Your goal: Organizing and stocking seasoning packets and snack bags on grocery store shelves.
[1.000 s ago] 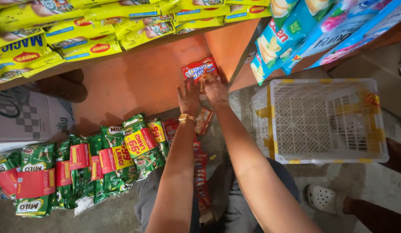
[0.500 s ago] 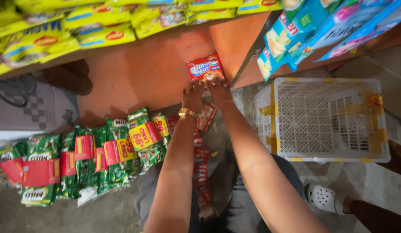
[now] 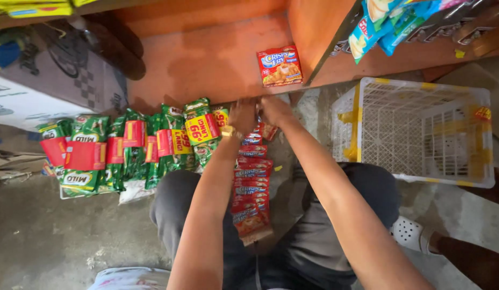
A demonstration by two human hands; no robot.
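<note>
A long strip of red sachets (image 3: 252, 188) runs from the shelf edge down between my knees. My left hand (image 3: 242, 115), with a gold watch on the wrist, and my right hand (image 3: 276, 110) are side by side at the strip's top end, fingers closed on it. One red packet (image 3: 280, 66) lies flat on the orange shelf board (image 3: 206, 59), just beyond my right hand and apart from it. Which sachet the fingers pinch is hidden by the hands.
A row of green drink-mix packs (image 3: 131, 147) with red and yellow tags stands left of my left hand. A white and yellow plastic basket (image 3: 421, 129) sits on the floor at right. Blue and green snack packs (image 3: 383, 24) hang upper right. A cardboard box (image 3: 40, 86) is far left.
Both hands were up at the shelf on the red packet. They have let it go there and drawn back down to the top of the sachet strip.
</note>
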